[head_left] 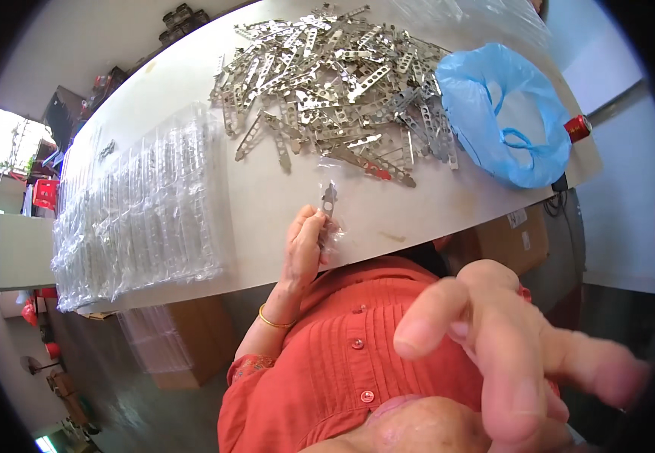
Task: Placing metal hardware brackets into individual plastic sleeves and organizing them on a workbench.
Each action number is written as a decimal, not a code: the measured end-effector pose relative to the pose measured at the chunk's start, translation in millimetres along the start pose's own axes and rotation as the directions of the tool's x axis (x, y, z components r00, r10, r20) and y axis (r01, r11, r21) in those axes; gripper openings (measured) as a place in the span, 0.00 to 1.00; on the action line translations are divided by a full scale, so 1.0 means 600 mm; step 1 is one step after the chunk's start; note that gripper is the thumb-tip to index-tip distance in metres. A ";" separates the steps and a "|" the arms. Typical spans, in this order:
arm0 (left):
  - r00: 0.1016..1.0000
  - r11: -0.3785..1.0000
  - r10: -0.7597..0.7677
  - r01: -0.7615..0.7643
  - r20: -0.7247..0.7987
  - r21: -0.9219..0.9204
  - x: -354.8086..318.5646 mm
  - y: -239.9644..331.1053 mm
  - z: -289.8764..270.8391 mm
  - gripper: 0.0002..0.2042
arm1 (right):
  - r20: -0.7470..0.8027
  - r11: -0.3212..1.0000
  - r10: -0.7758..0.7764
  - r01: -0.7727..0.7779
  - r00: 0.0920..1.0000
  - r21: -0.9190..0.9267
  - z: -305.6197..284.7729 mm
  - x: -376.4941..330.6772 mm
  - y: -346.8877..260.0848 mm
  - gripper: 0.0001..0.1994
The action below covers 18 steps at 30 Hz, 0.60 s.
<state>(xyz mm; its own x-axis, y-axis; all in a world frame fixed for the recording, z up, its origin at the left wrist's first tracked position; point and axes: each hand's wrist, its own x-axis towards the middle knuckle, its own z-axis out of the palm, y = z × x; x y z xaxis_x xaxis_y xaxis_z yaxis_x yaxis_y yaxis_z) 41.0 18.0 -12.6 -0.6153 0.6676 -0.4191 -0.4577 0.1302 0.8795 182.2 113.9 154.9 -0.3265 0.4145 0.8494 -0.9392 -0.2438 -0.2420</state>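
Note:
Near the table's front edge, my left hand (302,248) is closed around a flat metal bracket (330,198) with holes in it. Clear plastic film (334,240), apparently a small bag, surrounds the bracket and shows below and above my fingers. Raised close to the camera at the lower right, my right hand (505,343) has its fingers spread, with nothing visible in them. Beyond my left hand lies a large heap of similar metal brackets (320,83), one of them marked with red.
Rows of clear-bagged pieces (142,204) cover the left side of the white table (256,226). At the right sit a blue plastic bag (467,90), open at the top, and a red can (577,128). A cardboard box (505,245) stands under the table's right side.

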 end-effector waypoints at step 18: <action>0.989 0.991 0.117 -0.112 0.085 -0.070 0.015 0.037 0.002 0.13 | -0.249 0.536 0.451 -0.483 0.857 -0.692 -0.166 -0.019 0.037 0.31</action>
<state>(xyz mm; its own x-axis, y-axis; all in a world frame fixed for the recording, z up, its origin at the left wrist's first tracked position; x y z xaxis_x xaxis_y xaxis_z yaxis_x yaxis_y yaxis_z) 26.2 27.8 3.6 -0.6077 0.7385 -0.2921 -0.4298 0.0034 0.9029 154.4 191.0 93.2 -0.7300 0.4639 0.5020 -0.4195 0.2757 -0.8649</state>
